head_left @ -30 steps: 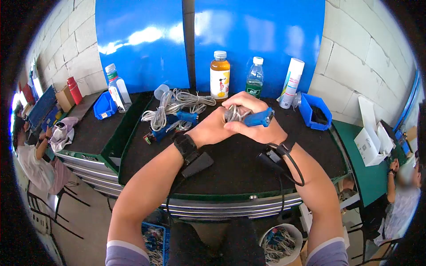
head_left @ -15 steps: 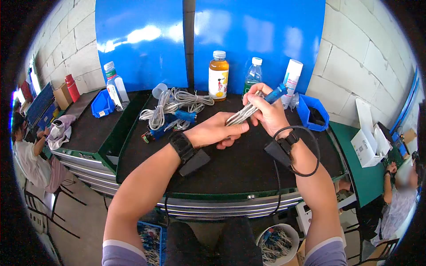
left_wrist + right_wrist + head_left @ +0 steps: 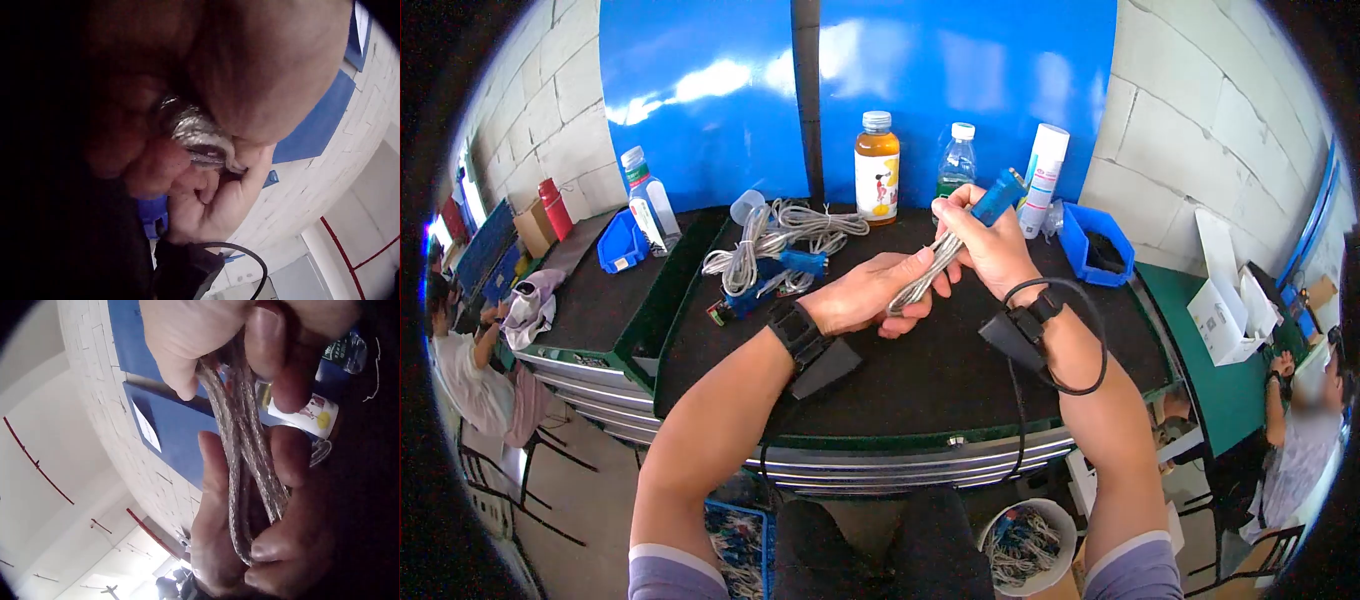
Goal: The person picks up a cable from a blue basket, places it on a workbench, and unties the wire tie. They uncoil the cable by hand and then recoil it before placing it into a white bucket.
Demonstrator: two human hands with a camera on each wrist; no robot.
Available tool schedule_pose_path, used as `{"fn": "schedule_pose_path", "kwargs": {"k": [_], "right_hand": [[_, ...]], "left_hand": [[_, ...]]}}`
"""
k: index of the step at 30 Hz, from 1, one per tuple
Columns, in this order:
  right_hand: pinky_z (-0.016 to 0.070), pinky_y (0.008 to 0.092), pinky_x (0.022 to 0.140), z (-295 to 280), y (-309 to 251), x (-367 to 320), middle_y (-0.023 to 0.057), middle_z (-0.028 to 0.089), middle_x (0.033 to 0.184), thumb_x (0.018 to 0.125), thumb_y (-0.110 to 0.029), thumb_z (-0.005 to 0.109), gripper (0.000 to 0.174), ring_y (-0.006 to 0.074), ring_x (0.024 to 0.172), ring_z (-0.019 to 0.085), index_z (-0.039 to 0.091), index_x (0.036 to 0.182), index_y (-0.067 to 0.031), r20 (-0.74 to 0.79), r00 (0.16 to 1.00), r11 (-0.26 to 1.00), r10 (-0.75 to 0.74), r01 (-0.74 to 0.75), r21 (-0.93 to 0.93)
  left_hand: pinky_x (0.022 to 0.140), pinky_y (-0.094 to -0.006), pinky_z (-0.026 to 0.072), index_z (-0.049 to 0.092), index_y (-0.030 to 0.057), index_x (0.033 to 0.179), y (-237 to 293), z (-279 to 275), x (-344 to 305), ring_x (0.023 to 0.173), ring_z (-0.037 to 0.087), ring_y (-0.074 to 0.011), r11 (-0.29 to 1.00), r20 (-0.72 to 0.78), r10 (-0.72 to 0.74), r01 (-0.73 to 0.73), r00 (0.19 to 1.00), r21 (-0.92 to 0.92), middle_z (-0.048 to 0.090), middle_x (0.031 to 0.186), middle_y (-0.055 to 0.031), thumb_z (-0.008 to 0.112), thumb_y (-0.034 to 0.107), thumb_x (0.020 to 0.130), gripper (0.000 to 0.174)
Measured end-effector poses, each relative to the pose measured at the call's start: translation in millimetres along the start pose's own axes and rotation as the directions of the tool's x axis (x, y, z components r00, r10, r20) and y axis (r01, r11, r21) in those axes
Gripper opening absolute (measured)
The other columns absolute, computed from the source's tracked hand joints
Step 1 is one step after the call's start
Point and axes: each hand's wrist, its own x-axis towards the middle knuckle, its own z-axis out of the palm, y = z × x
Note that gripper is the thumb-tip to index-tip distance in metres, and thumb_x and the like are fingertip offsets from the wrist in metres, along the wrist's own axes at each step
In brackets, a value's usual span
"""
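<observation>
Cable [image 3: 944, 252], gathered into a long bundle, is held above the bench [image 3: 890, 390], between its front and back edges. The left hand [image 3: 862, 296] grips the near end; the right hand [image 3: 1000, 252] grasps the far end, below the blue plug [image 3: 997, 198]. Spare cables [image 3: 750, 258] lie toward the bench's left edge; an orange bottle [image 3: 877, 180] stands near the back edge.

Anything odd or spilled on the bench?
One thing: the translucent cup behind the grey cable coils seems to lie on its side, while the amber drink bottle stands upright. No spill shows. The bundled cable in both hands shows no obvious damage, though fingers hide parts.
</observation>
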Motion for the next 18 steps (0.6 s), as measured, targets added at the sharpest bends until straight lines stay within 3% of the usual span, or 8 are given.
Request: {"fn": "schedule_pose_path", "kwargs": {"k": [2,4,6,8,11,12,16,18], "right_hand": [[0.0396,0.0246,0.036,1.1,-4.8,-2.1,0.0027,0.062,0.065,0.093,-0.027,0.069,0.025,0.0105,0.047,0.058,0.055,0.084,-0.0072,-0.003,1.0,0.999,-0.015,0.015,-0.051],[0.0404,0.0242,0.037,2.9,-12.6,-6.7,0.0015,0.06,0.063,0.092,-0.03,0.071,0.028,0.0087,0.048,0.058,0.056,0.083,-0.0076,0.039,0.999,0.961,0.028,-0.016,-0.277],[0.0415,0.0239,0.038,5.8,-10.4,-7.6,0.0006,0.059,0.064,0.09,-0.035,0.072,0.033,0.008,0.048,0.056,0.056,0.087,-0.0066,0.044,0.997,0.945,0.057,-0.039,-0.326],[0.0411,0.0238,0.038,1.1,-4.6,-4.2,0.0018,0.061,0.068,0.091,-0.037,0.071,0.036,0.008,0.05,0.056,0.056,0.098,-0.0056,0.109,0.991,0.951,0.076,-0.039,-0.306],[0.0411,0.0259,0.04,-10.5,-8.1,0.2,0.0062,0.063,0.078,0.092,-0.04,0.069,0.054,0.0096,0.053,0.056,0.049,0.126,-0.0023,0.121,0.992,0.948,-0.037,0.073,-0.309],[0.0403,0.028,0.042,-13.7,-9.4,0.4,0.0044,0.06,0.069,0.093,-0.046,0.065,0.059,0.0114,0.05,0.054,0.048,0.131,-0.0034,0.038,0.998,0.947,-0.041,0.051,-0.316],[0.0382,0.0283,0.042,-29.7,-12.8,5.2,0.0014,0.054,0.055,0.095,-0.057,0.055,0.057,0.0119,0.045,0.052,0.058,0.122,-0.007,-0.041,0.993,0.927,-0.108,0.086,-0.365],[0.0379,0.0278,0.041,-30.5,-8.1,6.0,0.0021,0.055,0.056,0.095,-0.058,0.054,0.054,0.0115,0.044,0.052,0.061,0.11,-0.0065,-0.02,0.999,0.922,-0.029,0.019,-0.386]], "left_hand": [[0.047,-0.0271,0.0391,0.052,0.0047,0.115,-2.3,6.9,0.9,0.054,0.049,-0.012,1.0,-0.04,0.03,-0.03,0.999,0.002,0.05,0.072,-0.0006,0.035,0.053,0.104,0.053],[0.05,-0.0283,0.0441,0.052,0.0041,0.119,-3.5,11.7,2.4,0.059,0.054,-0.0138,0.998,-0.075,0.057,-0.057,0.996,0.003,0.054,0.076,-0.002,0.037,0.049,0.105,0.049],[0.057,-0.0316,0.0507,0.05,0.0031,0.126,-4.0,12.7,2.2,0.067,0.061,-0.0176,0.996,-0.122,-0.015,0.005,0.992,-0.087,0.059,0.083,-0.0043,0.04,0.039,0.106,0.043],[0.053,-0.0296,0.0464,0.051,0.003,0.123,-5.0,10.7,2.5,0.062,0.056,-0.0153,0.995,-0.127,0.019,-0.032,0.992,-0.1,0.056,0.079,-0.0035,0.044,0.036,0.105,0.038],[0.05,-0.0263,0.0367,0.053,0.0052,0.117,2.3,-1.5,0.6,0.055,0.044,-0.0112,0.944,-0.258,0.025,-0.108,0.966,-0.312,0.048,0.072,0.0004,0.048,0.036,0.103,0.034],[0.049,-0.0257,0.0335,0.053,0.0066,0.114,5.6,-1.6,0.6,0.054,0.04,-0.0099,0.94,-0.332,0.061,-0.166,0.941,-0.298,0.045,0.07,0.0018,0.049,0.037,0.103,0.033],[0.049,-0.0242,0.0313,0.053,0.0092,0.105,8.5,-8.7,-2.3,0.054,0.04,-0.0084,0.851,-0.475,0.124,-0.34,0.871,-0.401,0.045,0.07,0.0034,0.051,0.041,0.103,0.032],[0.049,-0.0242,0.0318,0.053,0.0103,0.102,8.6,-11.1,-4.1,0.056,0.04,-0.0077,0.95,-0.493,0.139,-0.256,0.859,-0.179,0.044,0.07,0.0043,0.055,0.037,0.101,0.026]]}}
